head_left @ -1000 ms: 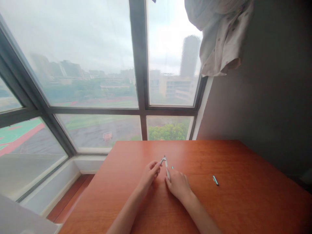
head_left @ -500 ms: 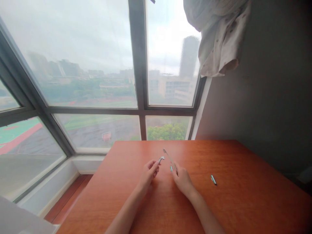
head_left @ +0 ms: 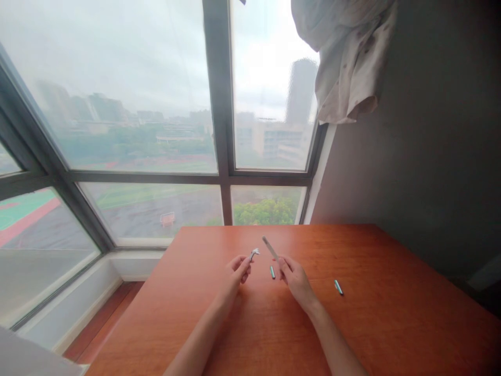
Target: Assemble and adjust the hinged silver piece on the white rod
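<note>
Over the middle of the wooden table, my left hand (head_left: 238, 270) pinches a small silvery piece (head_left: 254, 253) with a bent, whitish head; its kind is too small to make out. My right hand (head_left: 289, 271) grips a slim pale stick (head_left: 269, 248) by its lower end, its darker tip pointing up and to the left. The two held things are close but apart. Just left of my right fingers, a short teal-and-dark piece (head_left: 272, 272), shaped like a pen cap, lies on the table. A similar teal piece (head_left: 338, 287) rests farther right.
The reddish-brown table (head_left: 242, 334) reaches to a framed window (head_left: 224, 180) at the back. A pale spotted cloth (head_left: 348, 73) hangs at upper right, in front of a grey wall (head_left: 415, 136). A low white ledge (head_left: 94, 290) runs along the left.
My right hand has shifted slightly right of the near teal piece, which now shows whole. My left hand has drawn slightly left with the silvery piece. The view has turned slightly.
</note>
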Available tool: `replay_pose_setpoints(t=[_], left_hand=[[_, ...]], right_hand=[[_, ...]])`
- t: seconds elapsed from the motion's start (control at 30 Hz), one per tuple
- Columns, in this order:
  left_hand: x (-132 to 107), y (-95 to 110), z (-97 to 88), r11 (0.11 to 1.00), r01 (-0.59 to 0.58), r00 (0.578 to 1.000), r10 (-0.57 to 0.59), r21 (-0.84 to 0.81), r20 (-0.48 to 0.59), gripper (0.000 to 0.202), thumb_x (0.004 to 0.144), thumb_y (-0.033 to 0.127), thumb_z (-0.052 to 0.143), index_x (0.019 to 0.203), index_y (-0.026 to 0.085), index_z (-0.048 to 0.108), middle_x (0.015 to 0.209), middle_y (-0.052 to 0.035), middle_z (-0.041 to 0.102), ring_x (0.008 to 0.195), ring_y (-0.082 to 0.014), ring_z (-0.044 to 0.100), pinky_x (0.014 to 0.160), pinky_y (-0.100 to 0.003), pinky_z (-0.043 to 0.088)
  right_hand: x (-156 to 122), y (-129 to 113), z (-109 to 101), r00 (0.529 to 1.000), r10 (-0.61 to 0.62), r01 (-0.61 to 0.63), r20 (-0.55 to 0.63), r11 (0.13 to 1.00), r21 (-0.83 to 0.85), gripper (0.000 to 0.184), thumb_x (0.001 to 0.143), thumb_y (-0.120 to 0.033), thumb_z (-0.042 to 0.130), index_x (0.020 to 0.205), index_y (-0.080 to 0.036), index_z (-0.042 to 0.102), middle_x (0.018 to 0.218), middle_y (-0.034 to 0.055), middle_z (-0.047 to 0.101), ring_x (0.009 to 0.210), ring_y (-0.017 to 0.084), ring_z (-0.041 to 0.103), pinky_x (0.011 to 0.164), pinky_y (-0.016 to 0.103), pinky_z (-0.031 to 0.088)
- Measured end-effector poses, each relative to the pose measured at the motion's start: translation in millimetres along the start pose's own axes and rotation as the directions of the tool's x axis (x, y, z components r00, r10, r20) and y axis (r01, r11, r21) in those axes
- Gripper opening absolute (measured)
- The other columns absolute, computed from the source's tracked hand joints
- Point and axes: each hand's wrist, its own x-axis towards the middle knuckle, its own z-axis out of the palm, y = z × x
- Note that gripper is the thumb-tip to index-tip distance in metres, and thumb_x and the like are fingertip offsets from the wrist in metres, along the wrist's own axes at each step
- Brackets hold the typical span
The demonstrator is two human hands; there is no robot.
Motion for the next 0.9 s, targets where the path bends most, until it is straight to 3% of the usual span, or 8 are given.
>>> replay_pose_setpoints(t=[0.17,0.37,0.5,0.7,0.9], left_hand=[[3,-2,-3.8,1.000,-0.004,1.000,0.005,-0.019,0.015,0.039,0.072,0.051,0.065,0.080,0.014,0.062,0.056,0.0040,0.049,0.043,-0.0049,0.037,0.043,-0.019,0.024],[4,-3,-4.5,1.000,-0.011,1.000,0.011,-0.022,0.017,0.038,0.072,0.050,0.065,0.079,0.014,0.063,0.057,0.0037,0.049,0.044,-0.0055,0.038,0.043,-0.019,0.025],[5,-5,-5.3,0.999,-0.004,0.999,0.005,-0.040,0.037,0.038,0.073,0.050,0.064,0.080,0.013,0.063,0.057,0.0036,0.048,0.044,-0.0052,0.038,0.043,-0.019,0.023],[5,-7,-6.6,0.989,0.080,0.994,-0.070,-0.125,0.082,0.040,0.070,0.051,0.067,0.082,0.013,0.061,0.054,0.0055,0.043,0.041,-0.0032,0.029,0.041,-0.019,0.015],[2,-1,-4.2,0.975,0.101,0.993,-0.085,-0.198,0.088,0.041,0.066,0.052,0.069,0.079,0.014,0.061,0.050,0.0080,0.036,0.040,-0.0026,0.024,0.041,-0.019,0.011]], right_hand=[[-1,-1,0,0.999,0.012,-0.016,0.036,0.992,0.127,0.047,0.083,-0.059,0.050,0.099,-0.016,0.058,0.063,-0.0024,0.051,0.048,0.010,0.040,0.044,0.021,0.030],[-3,-9,-3,0.998,-0.067,0.067,0.021,0.998,-0.002,0.045,0.088,-0.053,0.045,0.097,-0.015,0.067,0.071,0.0014,0.057,0.056,0.011,0.043,0.056,0.024,0.035],[-3,-9,-3,0.998,-0.057,0.058,0.037,0.997,-0.045,0.047,0.087,-0.055,0.045,0.094,-0.015,0.069,0.070,0.0016,0.059,0.058,0.012,0.045,0.057,0.024,0.035],[-1,-2,-1,0.998,-0.028,0.033,0.064,0.996,-0.078,0.048,0.082,-0.058,0.051,0.073,-0.014,0.068,0.072,0.0049,0.063,0.069,0.017,0.055,0.062,0.024,0.040],[-1,-1,-2,1.000,-0.018,0.018,-0.006,0.997,-0.079,0.050,0.080,-0.060,0.054,0.088,-0.014,0.071,0.071,0.0047,0.064,0.069,0.019,0.057,0.062,0.025,0.043]])
